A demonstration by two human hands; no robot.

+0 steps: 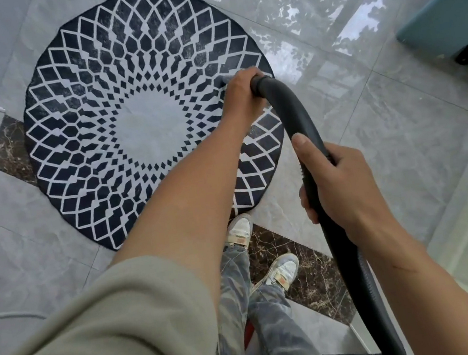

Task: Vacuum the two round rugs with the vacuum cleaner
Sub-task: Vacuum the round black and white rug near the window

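Closest to my lens is the beige sleeve (pixel 84 340) of the left arm, which reaches forward to the left hand (pixel 241 96). Its fingers are curled tight round the front end of the black vacuum hose (pixel 285 102), just where a short pale-grey tube (pixel 226 79) pokes out beyond the knuckles. Behind those fingers and to their right, the right hand (pixel 344 189) clamps the same hose lower down, thumb laid straight along the top and the other fingers wrapped round it. The round rug (pixel 100 120), dark with a white diamond pattern, lies flat on the tiled floor (pixel 399 131). It spreads out below and to the left of the left fingers, which hang over its right-hand rim. The nozzle is hidden under that hand, so I cannot tell whether it touches the pile. My reading is that we are partway through the first rug, working its right edge. The dark diamonds beyond the fingertips look flecked with grey, which may be dust left to lift, though it is too fine to be sure. No second rug shows anywhere around either hand, so I judge at least half the job remains. Both shoes (pixel 240 231) stand just off the rug's near edge, behind the hands.
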